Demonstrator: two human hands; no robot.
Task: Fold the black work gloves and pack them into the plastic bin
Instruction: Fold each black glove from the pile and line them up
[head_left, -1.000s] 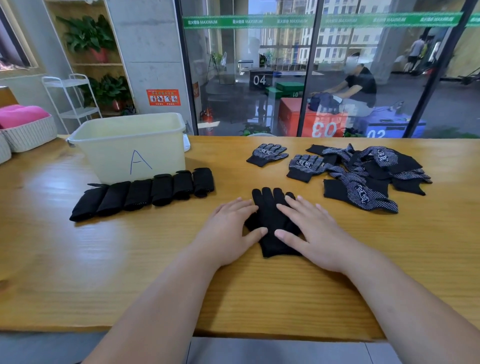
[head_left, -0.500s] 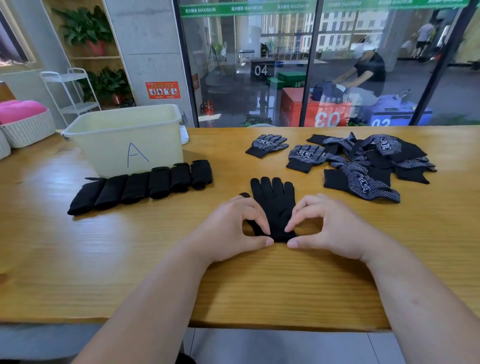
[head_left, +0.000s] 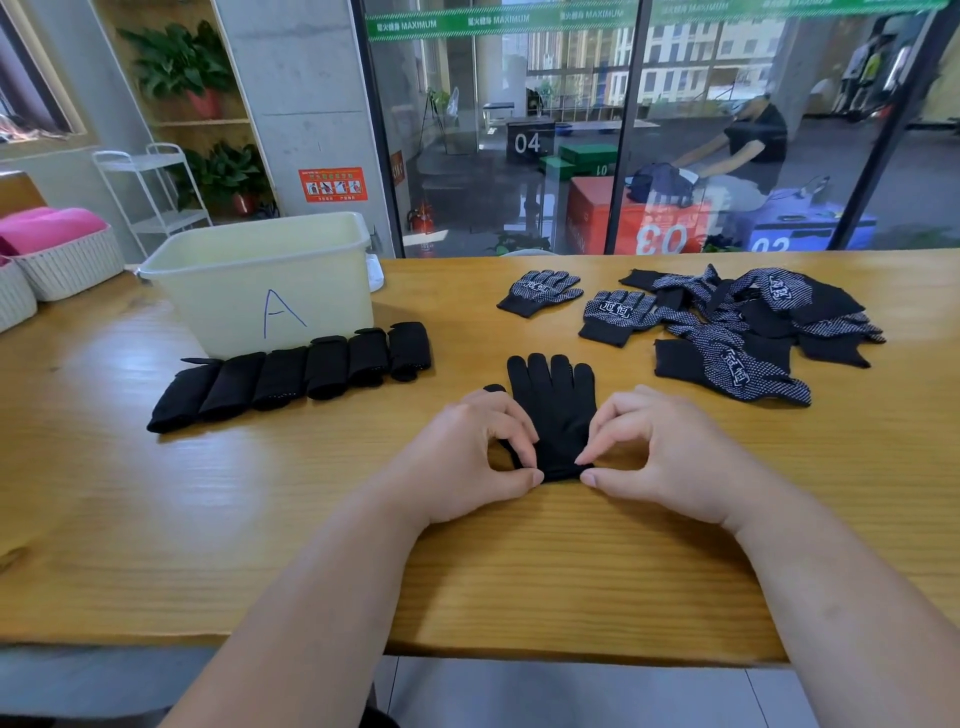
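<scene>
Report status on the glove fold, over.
Grip: left hand and right hand both pinch near edge of flat black glove. Row of folded gloves before bin, not yet packed. Nothing blocking the fold.

Daylight comes in through the glass wall (head_left: 519, 130) on the far side, bright and even. The wooden desk (head_left: 156, 519) shows a pale sheen on its left part, with a broad patch of glare in front of the row of folded gloves (head_left: 291, 374). Shadows are soft, and faint ones lie under the left hand (head_left: 467, 467) and the right hand (head_left: 670, 462). The black glove (head_left: 553, 410) between them is so dark that its knit barely shows. The middle is sharp. The wide lens bows the desk's near edge and tilts the window frame (head_left: 629, 130). Reflections muddle what lies behind the glass.
</scene>
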